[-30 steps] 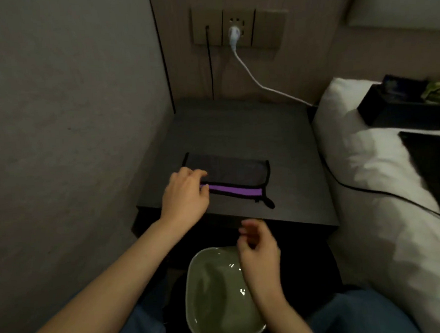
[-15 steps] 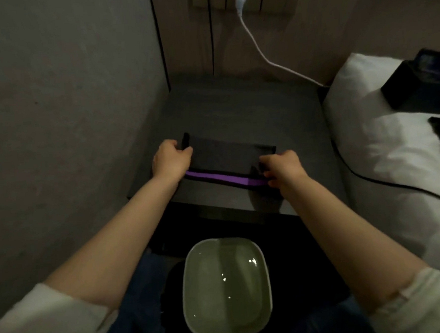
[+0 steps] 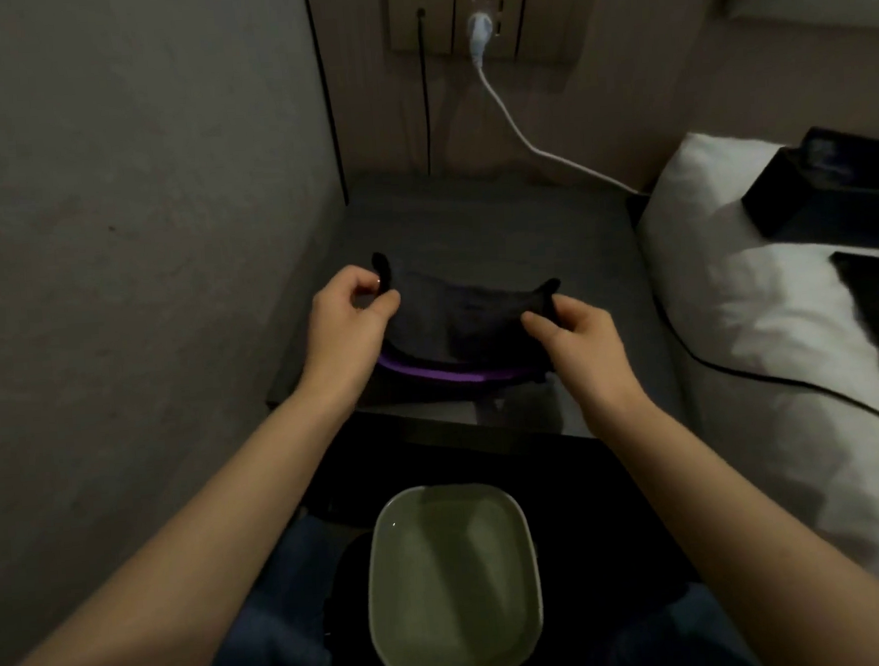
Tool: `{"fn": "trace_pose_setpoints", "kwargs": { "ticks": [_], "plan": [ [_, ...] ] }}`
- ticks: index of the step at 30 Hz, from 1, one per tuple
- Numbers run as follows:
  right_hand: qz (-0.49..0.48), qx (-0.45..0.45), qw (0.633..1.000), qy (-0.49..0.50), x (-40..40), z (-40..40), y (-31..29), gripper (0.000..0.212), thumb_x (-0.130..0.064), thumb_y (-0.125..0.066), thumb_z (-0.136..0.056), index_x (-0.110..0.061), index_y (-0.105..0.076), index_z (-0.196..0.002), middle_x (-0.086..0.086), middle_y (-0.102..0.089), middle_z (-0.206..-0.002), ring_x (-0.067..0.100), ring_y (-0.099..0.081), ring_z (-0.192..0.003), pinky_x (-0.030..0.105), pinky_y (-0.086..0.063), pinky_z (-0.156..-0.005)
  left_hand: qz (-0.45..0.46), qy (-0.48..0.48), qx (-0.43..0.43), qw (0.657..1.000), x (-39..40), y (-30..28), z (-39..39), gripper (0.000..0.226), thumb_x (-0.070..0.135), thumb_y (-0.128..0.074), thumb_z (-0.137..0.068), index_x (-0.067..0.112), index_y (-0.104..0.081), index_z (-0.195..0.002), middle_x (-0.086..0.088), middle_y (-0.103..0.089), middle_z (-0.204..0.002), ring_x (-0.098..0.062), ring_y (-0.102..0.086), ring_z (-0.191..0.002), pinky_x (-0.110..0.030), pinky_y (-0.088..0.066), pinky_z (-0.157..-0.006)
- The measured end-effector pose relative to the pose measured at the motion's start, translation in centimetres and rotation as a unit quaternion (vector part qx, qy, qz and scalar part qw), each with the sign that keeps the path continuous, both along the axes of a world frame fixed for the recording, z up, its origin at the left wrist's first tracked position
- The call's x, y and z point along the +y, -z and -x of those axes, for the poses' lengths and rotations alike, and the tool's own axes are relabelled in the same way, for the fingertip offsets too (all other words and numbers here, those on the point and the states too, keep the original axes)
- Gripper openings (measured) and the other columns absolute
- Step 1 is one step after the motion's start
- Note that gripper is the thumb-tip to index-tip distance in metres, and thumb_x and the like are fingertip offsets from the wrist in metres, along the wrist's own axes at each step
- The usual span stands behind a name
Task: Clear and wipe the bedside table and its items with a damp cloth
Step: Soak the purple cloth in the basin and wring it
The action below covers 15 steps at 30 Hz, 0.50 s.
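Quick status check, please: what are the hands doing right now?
Left hand and right hand each pinch a corner of the dark cloth. Cloth lifted over bedside table. Nothing in the way.

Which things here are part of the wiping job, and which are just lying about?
In the job:
dark cloth, pinched by left hand and right hand
bedside table
green basin

Lying about:
white charger cable
black box on the bed
pillow

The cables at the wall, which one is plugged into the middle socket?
The white cable: its white plug sits in the middle socket, and it trails right toward the bed. The black cable hangs from the left plate instead.
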State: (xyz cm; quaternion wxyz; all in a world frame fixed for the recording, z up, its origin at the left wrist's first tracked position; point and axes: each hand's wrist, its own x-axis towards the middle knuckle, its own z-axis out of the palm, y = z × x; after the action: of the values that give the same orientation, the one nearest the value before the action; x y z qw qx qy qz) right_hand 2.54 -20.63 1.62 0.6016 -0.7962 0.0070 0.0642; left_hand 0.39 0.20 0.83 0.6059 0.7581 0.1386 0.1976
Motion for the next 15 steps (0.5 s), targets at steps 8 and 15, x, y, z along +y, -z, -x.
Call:
{"fn": "trace_pose_setpoints", "kwargs": {
  "ticks": [8, 15],
  "plan": [
    [-0.248, 0.134, 0.954, -0.101, 0.6, 8.6, 0.0, 0.023, -0.033, -0.054, -0.098, -0.019, -0.072, -0.102, 0.009, -0.075, -0.097, 0.021, -0.071, -0.084, 0.027, -0.056, -0.068, -0.015, 0.169, 0.004, 0.985, -6.2, -2.4, 8.5, 0.013, 0.000, -0.066, -0.085, 0.013, -0.063, -0.085, 0.007, -0.066, -0.101, -0.023, -0.062, -0.076, -0.032, -0.051, -0.072],
    [-0.064, 0.163, 0.982, -0.066, -0.1, 10.6, 7.3, 0.027, 0.006, -0.056, -0.088, -0.020, -0.062, -0.088, -0.002, -0.070, -0.074, 0.012, -0.068, -0.067, 0.023, -0.053, -0.057, 0.034, 0.300, 0.220, 0.928, -4.7, 2.6, 11.8, 0.028, 0.004, -0.058, -0.092, 0.019, -0.065, -0.114, -0.001, -0.069, -0.111, -0.010, -0.069, -0.088, -0.024, -0.055, -0.066]
  ]
}}
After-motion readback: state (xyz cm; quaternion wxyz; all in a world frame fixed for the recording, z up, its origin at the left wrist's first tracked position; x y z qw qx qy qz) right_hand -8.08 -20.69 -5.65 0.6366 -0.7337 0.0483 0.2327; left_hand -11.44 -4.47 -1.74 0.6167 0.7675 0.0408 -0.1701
